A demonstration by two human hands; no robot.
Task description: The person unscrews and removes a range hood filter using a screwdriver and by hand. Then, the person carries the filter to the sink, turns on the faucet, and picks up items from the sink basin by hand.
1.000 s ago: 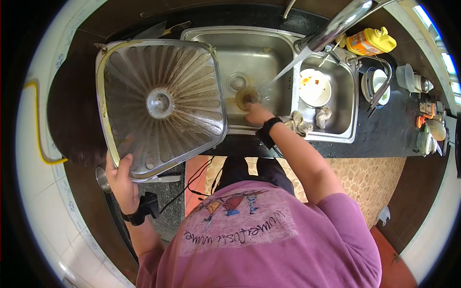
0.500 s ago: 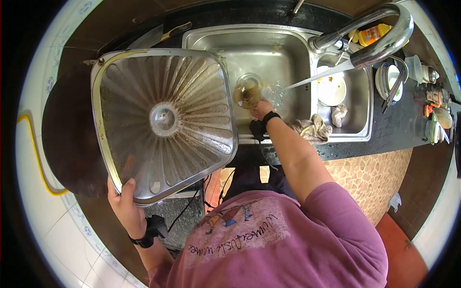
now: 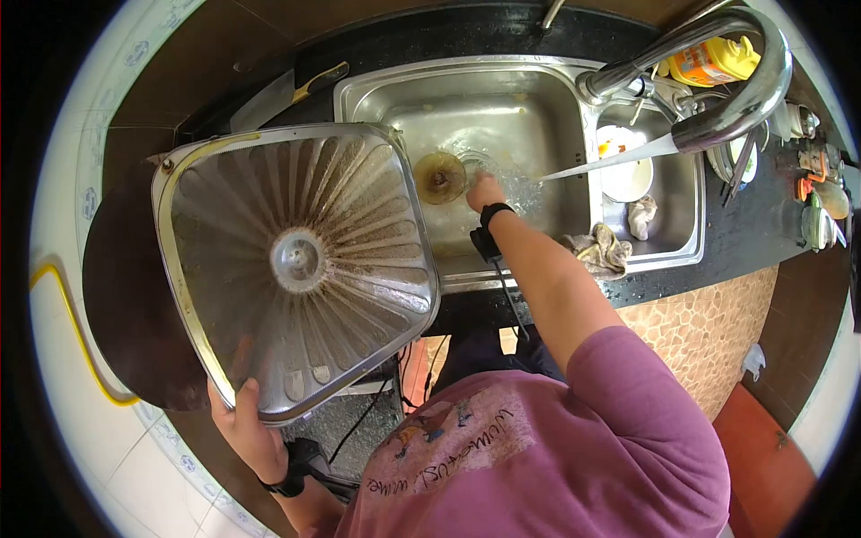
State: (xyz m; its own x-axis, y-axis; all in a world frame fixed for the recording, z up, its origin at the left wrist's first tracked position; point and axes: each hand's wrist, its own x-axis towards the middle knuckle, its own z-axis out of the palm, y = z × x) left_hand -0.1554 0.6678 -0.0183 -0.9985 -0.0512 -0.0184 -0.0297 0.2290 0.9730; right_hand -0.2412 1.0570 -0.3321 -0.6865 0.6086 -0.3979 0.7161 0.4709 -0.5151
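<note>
A large square metal panel [image 3: 229,224] with radial ridges, a round hollow centre and brown grease stains leans over the left part of the big sink. My left hand [image 3: 247,430] is closed on its lower left corner, the thumb on the face. In the sink [image 3: 547,112], a brownish, see-through round cup [image 3: 439,177] sits beside the panel's edge. My right hand [image 3: 485,191] is just right of the cup, low over the drain [image 3: 473,161], its fingers curled and mostly hidden. Water runs from the faucet [image 3: 735,125] close to this hand.
The smaller sink basin holds a white bowl [image 3: 628,181] and a crumpled cloth [image 3: 642,218]. A dirty rag [image 3: 599,249] drapes the sink's front edge. A cleaver [image 3: 269,97] lies behind the panel. A yellow bottle [image 3: 713,63], dishes and jars stand on the right counter.
The brown cup has come away from my right hand and now sits left of it, by the panel. My right hand is over the drain. My left hand and the panel have shifted slightly toward me.
</note>
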